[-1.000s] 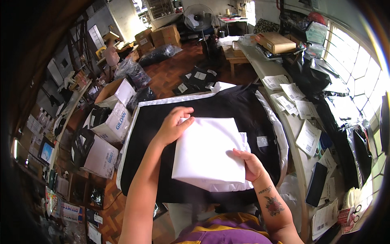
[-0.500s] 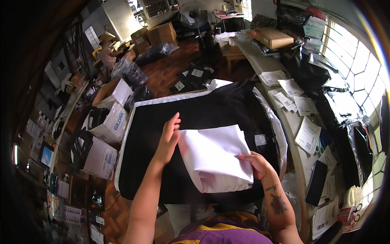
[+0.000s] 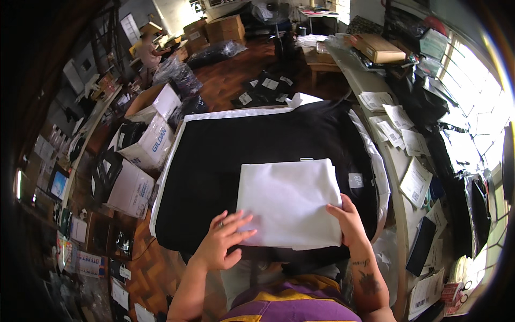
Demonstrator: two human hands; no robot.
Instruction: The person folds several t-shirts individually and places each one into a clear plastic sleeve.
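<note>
A folded white cloth [image 3: 289, 198] lies as a neat, nearly square bundle on a black cloth-covered table [image 3: 206, 166] in front of me. My left hand [image 3: 224, 240] is at the bundle's lower left corner, fingers spread, their tips on or just over its edge. At the opposite side, my right hand [image 3: 350, 221] grips the right edge, thumb on top and fingers hidden behind the edge. A small clear packet with a pale label [image 3: 355, 181] rests on the black cover, right of the bundle.
A long side table [image 3: 394, 161] at the right carries papers [image 3: 416, 182], a dark phone [image 3: 421, 246] and a brown box [image 3: 380, 48]. Open cartons [image 3: 153, 140] stand at the left. Dark labelled packages [image 3: 268, 86] lie on the floor beyond. A person [image 3: 148, 53] sits far left.
The white cloth has been laid flatter and squarer on the table. My left hand has come down from beside its upper left corner to the lower left; the right hand still grips the right edge.
</note>
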